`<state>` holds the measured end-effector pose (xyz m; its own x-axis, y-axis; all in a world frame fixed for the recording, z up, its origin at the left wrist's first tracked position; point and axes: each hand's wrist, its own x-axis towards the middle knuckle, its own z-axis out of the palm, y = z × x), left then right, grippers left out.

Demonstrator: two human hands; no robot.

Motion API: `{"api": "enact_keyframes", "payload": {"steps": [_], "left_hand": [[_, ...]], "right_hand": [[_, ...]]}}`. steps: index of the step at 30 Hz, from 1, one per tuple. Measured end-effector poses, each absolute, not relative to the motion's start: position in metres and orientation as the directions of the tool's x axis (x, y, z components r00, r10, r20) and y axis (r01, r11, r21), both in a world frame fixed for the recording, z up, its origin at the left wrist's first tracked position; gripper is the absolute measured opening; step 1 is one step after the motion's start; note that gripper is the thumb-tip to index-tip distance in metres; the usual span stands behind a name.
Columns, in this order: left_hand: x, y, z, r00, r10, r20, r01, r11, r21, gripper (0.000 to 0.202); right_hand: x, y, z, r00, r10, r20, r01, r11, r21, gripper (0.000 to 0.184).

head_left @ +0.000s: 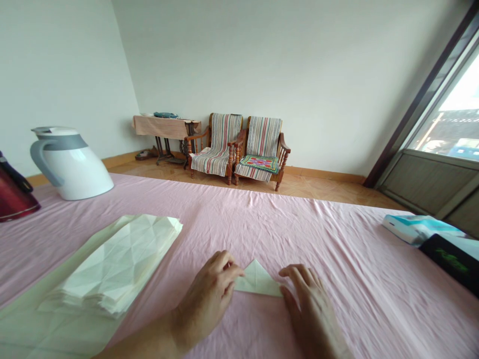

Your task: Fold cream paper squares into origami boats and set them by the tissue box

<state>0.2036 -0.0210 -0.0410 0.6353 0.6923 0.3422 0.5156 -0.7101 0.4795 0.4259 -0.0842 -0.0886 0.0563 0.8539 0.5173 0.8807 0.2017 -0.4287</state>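
A small pale sheet of paper folded into a triangle (256,279) lies on the pink cloth, its point facing away from me. My left hand (210,286) is at the triangle's left corner with its fingers curled and pinching that corner. At the right corner rests the thumb of my right hand (309,301); its other fingers are stretched forward, apart from the thumb. To the left is a stack of creased pale paper (123,259), lying on a larger pale sheet (71,329).
The pink cloth (262,224) covers the surface. A white and grey jug (82,167) and a red flask (15,192) stand at the left. At the right are a blue and white packet (419,228) and a black box (451,259). Two wooden chairs (258,142) are beyond.
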Motion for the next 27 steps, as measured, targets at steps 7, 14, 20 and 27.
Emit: {"api": "enact_keyframes", "payload": {"steps": [7,14,20,27], "left_hand": [[0.206,-0.027,-0.032,0.849,0.474,0.233,0.429,-0.876,0.219,0.015],[0.206,-0.033,-0.034,0.864,0.434,0.254,0.446,-0.895,0.014,0.013],[0.207,-0.036,-0.032,0.842,0.477,0.251,0.488,-0.873,0.020,0.020],[0.207,-0.032,-0.037,0.796,0.545,0.263,0.541,-0.836,0.097,0.007]], "right_hand": [[0.413,-0.093,-0.070,-0.149,0.753,0.641,0.879,0.398,-0.262,0.029],[0.400,-0.083,-0.098,-0.319,0.582,0.748,0.862,0.507,-0.027,0.040],[0.401,-0.083,-0.098,-0.427,0.570,0.702,0.843,0.532,0.081,0.039],[0.412,-0.092,-0.076,-0.517,0.571,0.637,0.839,0.486,0.246,0.029]]}}
